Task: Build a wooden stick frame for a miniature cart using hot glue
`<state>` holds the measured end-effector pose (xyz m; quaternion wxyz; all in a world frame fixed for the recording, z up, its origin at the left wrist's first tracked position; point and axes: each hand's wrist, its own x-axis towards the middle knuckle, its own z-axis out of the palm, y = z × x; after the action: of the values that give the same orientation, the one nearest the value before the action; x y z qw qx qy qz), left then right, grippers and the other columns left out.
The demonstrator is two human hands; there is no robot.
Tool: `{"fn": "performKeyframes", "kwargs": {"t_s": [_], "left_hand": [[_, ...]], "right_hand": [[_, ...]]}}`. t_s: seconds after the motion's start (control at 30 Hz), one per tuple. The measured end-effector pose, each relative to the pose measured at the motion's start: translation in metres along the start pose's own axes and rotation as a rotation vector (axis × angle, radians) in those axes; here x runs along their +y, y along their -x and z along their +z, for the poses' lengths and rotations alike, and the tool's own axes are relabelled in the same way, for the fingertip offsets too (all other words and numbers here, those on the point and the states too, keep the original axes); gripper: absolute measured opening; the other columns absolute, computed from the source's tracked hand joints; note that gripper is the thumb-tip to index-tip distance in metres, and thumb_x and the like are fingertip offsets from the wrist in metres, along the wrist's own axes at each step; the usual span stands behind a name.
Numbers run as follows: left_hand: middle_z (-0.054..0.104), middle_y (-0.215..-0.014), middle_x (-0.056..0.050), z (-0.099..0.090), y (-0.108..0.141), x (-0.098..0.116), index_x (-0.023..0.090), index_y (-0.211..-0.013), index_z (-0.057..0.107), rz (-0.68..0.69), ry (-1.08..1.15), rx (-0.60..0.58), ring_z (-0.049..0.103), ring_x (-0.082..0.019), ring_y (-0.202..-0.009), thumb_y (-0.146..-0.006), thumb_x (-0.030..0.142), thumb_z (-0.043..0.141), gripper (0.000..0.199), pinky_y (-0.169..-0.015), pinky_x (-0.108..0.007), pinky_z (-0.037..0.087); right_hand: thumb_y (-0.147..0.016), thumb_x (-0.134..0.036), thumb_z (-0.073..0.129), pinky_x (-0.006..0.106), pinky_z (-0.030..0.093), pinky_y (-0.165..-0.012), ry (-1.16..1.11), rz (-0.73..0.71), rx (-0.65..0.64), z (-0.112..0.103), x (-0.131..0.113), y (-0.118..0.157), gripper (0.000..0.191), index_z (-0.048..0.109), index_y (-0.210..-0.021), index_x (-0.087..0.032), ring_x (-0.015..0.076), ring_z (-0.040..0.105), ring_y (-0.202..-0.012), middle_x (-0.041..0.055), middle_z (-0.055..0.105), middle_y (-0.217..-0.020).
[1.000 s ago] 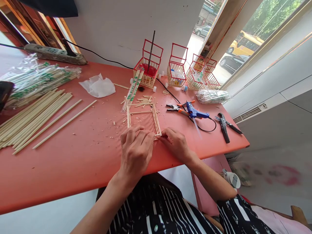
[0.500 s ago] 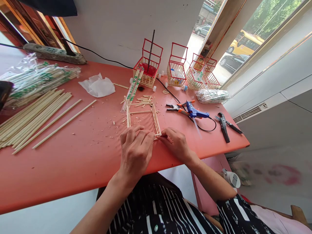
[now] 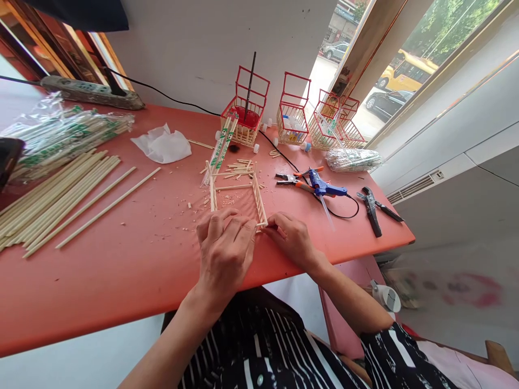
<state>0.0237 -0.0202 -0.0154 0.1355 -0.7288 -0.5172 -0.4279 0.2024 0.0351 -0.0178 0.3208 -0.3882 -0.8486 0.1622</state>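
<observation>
A small open frame of pale wooden sticks (image 3: 258, 199) stands on the red table near its front edge. Over its near side lies my left hand (image 3: 227, 246), fingers bent and pressed onto the frame, hiding much of that side. At the frame's near right corner, my right hand (image 3: 292, 237) pinches the stick ends between thumb and fingers. Beyond the frame are short cut stick pieces (image 3: 239, 168) and a paper-sleeved pack of chopsticks (image 3: 222, 146). Crumbs of wood are scattered to the left of the frame.
Long loose sticks (image 3: 60, 197) and wrapped chopsticks (image 3: 73, 132) cover the left side. A blue glue gun (image 3: 324, 185), orange-handled pliers (image 3: 298, 181) and black pliers (image 3: 372, 210) lie right. Red-trimmed stick carts (image 3: 244, 121) line the back. A power strip (image 3: 91, 92) sits back left.
My left hand has shifted very slightly left along the near side of the frame. My right hand keeps its pinch at the corner, and the frame stays in place.
</observation>
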Motion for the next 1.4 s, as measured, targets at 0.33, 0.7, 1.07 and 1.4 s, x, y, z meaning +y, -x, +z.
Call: {"fn": "performKeyframes", "kwargs": {"t_s": [0.33,0.7,1.07,1.4], "left_hand": [[0.070,-0.118,-0.013,-0.030,0.020,-0.014,0.021,-0.129,0.065,-0.322,0.134,0.137,0.064,-0.029,-0.113,-0.088,0.013,0.064,0.043,-0.103,-0.047,0.048],[0.075,-0.107,-0.008,-0.035,0.039,-0.015,0.023,-0.120,0.070,-0.372,0.082,0.140,0.067,-0.026,-0.104,-0.090,0.018,0.067,0.031,-0.098,-0.046,0.053],[0.078,-0.108,-0.012,-0.022,0.049,-0.015,0.020,-0.133,0.065,-0.228,-0.062,0.198,0.072,-0.026,-0.102,-0.092,0.012,0.062,0.042,-0.097,-0.043,0.056],[0.077,-0.113,-0.012,-0.017,0.052,-0.017,0.021,-0.135,0.064,-0.188,-0.068,0.207,0.072,-0.026,-0.105,-0.092,0.010,0.062,0.045,-0.098,-0.044,0.056]], "right_hand": [[-0.100,-0.030,0.057,0.025,0.042,-0.069,-0.024,0.027,-0.041,-0.004,-0.005,-0.002,0.019,0.056,-0.083,-0.021,0.0148,0.054,-0.071,0.0008,0.061,-0.079],[-0.098,-0.027,0.059,0.026,0.042,-0.068,-0.052,0.032,-0.037,-0.003,-0.004,-0.001,0.017,0.057,-0.083,-0.021,0.0148,0.054,-0.070,0.0007,0.063,-0.079],[-0.097,-0.025,0.061,0.024,0.041,-0.066,-0.069,-0.005,0.004,-0.001,-0.001,-0.002,0.017,0.057,-0.082,-0.021,0.0143,0.054,-0.069,0.0004,0.062,-0.079],[-0.097,-0.026,0.061,0.024,0.041,-0.067,-0.075,0.001,0.010,0.001,0.000,-0.001,0.018,0.057,-0.081,-0.021,0.0140,0.053,-0.069,0.0001,0.062,-0.079]]}}
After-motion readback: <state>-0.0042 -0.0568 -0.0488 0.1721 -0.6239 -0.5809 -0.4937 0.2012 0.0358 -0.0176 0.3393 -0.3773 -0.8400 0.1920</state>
